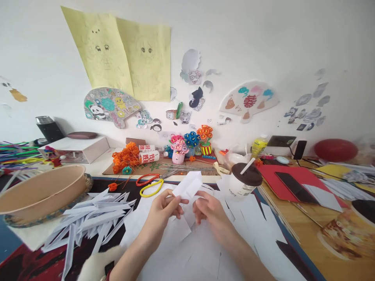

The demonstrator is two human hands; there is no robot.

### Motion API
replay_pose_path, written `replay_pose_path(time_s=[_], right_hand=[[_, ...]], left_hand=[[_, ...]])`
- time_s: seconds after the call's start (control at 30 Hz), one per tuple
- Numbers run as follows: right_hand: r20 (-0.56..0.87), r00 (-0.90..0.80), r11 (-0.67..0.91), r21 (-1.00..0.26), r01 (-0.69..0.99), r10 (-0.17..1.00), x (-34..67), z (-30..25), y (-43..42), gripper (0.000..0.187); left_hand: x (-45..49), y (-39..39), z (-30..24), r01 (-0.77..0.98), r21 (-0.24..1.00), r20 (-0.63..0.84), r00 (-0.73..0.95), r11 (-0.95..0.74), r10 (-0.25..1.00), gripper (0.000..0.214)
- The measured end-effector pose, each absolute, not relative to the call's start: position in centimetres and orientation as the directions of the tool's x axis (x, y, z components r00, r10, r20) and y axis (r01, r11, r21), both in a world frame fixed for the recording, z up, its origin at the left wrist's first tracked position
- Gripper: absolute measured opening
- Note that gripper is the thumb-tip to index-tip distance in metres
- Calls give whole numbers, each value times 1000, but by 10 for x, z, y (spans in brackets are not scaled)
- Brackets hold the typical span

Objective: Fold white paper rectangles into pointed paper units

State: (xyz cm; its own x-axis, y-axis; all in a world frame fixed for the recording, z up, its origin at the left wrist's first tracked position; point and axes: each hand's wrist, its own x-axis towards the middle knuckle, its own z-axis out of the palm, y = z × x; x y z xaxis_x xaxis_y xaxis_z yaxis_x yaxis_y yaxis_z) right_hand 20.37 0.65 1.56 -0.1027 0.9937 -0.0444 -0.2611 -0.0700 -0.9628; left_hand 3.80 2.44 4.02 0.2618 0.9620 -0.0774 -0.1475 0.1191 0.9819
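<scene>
A small folded piece of white paper [189,183] is held up in front of me, tilted, with a crease showing. My left hand [166,205] pinches its lower left corner between thumb and fingers. My right hand [208,208] has curled fingers at the paper's lower right edge; the exact contact is partly hidden. Beneath both hands lie loose white sheets [164,242], overlapping across the dark mat. To the left is a pile of narrow folded paper strips [96,218].
A round beige basket [43,187] stands at far left. Yellow-and-red-handled scissors [152,187] lie behind the sheets. A lidded cup with a straw [244,179] stands right of my hands, near a phone [294,187] on a red folder [271,177]. Pipe-cleaner flowers [178,148] line the back.
</scene>
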Motion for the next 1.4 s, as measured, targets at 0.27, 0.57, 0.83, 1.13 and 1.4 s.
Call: replay_pose_path(time_s=[0.27,0.57,0.83,1.13,1.4], right_hand=[[21,38,27,-989,-146,999,200,20,5,35],[73,48,76,-994,-72,996,204,20,3,33],[26,-70,24,-999,-30,997,205,13,6,35],[7,-27,4,-993,-120,1000,213,15,5,35],[30,-47,29,-999,-16,998,216,22,4,31]], left_hand=[[45,23,25,77,994,-100,284,82,953,31],[47,20,29,177,980,-144,317,91,937,29],[47,19,29,188,981,-120,367,53,922,30],[36,13,31,496,642,432,395,-584,811,38],[31,16,30,604,208,651,502,-769,570,23]])
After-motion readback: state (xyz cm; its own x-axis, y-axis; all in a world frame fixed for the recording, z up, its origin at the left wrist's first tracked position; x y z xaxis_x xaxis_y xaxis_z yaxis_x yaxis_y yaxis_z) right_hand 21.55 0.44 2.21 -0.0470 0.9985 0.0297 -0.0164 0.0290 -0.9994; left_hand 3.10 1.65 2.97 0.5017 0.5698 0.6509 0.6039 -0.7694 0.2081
